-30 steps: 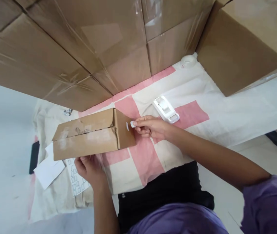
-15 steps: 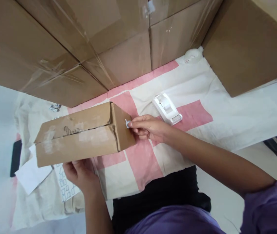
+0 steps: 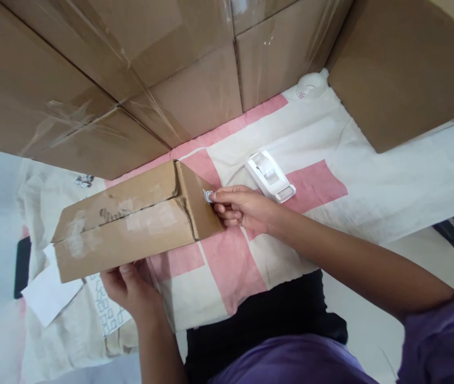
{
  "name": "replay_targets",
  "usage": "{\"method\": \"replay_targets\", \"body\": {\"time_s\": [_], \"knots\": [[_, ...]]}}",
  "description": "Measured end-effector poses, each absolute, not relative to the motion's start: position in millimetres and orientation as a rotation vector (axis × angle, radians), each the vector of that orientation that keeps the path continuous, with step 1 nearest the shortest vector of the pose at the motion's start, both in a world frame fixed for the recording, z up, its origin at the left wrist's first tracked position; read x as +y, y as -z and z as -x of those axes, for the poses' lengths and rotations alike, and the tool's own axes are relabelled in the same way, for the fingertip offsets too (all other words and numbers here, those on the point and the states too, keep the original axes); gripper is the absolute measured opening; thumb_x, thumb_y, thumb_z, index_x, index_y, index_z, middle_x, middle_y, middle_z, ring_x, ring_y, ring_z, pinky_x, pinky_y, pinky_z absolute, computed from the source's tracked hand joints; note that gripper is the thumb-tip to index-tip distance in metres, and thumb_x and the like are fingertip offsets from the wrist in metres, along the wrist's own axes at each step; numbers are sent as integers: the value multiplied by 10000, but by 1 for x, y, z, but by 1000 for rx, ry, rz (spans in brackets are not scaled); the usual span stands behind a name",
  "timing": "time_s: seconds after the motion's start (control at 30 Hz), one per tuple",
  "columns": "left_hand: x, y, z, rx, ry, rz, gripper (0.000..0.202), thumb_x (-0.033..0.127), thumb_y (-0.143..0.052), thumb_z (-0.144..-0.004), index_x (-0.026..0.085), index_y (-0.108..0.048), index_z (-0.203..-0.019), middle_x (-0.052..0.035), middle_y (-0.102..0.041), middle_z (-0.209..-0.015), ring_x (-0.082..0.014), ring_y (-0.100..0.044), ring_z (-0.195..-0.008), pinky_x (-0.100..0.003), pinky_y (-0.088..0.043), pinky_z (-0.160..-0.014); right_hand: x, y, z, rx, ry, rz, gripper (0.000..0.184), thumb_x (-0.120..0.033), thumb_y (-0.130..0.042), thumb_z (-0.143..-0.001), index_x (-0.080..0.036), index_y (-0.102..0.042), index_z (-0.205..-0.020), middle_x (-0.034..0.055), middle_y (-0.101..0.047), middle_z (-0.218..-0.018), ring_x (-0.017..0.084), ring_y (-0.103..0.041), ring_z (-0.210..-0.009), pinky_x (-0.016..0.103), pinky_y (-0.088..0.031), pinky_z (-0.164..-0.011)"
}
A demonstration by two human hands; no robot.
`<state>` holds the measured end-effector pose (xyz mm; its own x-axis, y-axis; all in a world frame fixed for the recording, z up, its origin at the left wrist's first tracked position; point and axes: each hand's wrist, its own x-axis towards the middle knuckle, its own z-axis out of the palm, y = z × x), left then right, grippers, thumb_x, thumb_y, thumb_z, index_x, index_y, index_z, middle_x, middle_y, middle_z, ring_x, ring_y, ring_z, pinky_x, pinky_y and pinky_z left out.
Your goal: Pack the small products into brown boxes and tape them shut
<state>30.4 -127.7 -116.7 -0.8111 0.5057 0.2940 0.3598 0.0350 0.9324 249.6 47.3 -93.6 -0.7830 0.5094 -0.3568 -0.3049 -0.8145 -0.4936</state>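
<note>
A long brown cardboard box (image 3: 130, 224) is tilted in front of me, with clear tape and a dark printed mark along its seam. My left hand (image 3: 130, 288) grips its near lower edge from below; the fingertips are hidden under it. Between the thumb and finger of my right hand (image 3: 237, 207) is a small white sticker (image 3: 208, 196) with dark marks. It lies at the right end face of the box; I cannot tell whether it is stuck down. A white tape dispenser (image 3: 270, 176) rests just beyond my right hand.
Large taped cartons (image 3: 186, 90) wall off the back, and another carton (image 3: 406, 74) stands at the right. A pink and white cloth (image 3: 243, 272) covers the surface. At left lie white paper (image 3: 53, 290), a sheet of outlined shapes (image 3: 109, 306), a dark flat object (image 3: 22, 266) and crumpled scraps (image 3: 85, 180).
The view has shifted slightly, and the box sits a little lower at its left end. The right hand keeps its pinch on the sticker at the box's end face.
</note>
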Motion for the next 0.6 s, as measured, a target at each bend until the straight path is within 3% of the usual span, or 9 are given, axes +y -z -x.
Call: {"method": "replay_targets", "body": {"time_s": [0.2, 0.3, 0.5, 0.6], "knots": [[-129, 118, -29, 2192, -1848, -887, 313, 505, -673, -895, 256, -618, -1076, 16, -583, -900, -145, -628, -903, -375, -535, -996, 48, 96, -249, -615, -2589, 630, 330, -262, -773, -871, -136, -554, -659, -48, -544, -578, 12, -215, -395, 167, -207, -369], [-129, 118, -28, 2178, -1836, -884, 331, 510, -676, -889, 269, -628, -1111, 15, -596, -892, -151, -631, -882, -407, -536, -1017, 49, 95, -250, -564, -2593, 637, 294, -249, -753, -883, -145, -549, -698, -53, -547, -589, 15, -210, -394, 166, -199, -372], [-130, 117, -29, 2124, -1864, -888, 358, 472, -697, -889, 261, -651, -1175, -4, -645, -984, -149, -638, -921, -354, -541, -981, 52, 92, -251, -495, -2617, 648, 243, -205, -561, -950, -162, -527, -713, -47, -522, -554, 43, -200, -390, 186, -189, -378], [-130, 118, -28, 2118, -1881, -864, 359, 464, -711, -882, 251, -656, -1166, -1, -639, -981, -138, -635, -907, -332, -543, -960, 53, 91, -253, -534, -2593, 616, 242, -200, -566, -925, -163, -517, -691, -38, -530, -558, 45, -206, -399, 187, -185, -386]]}}
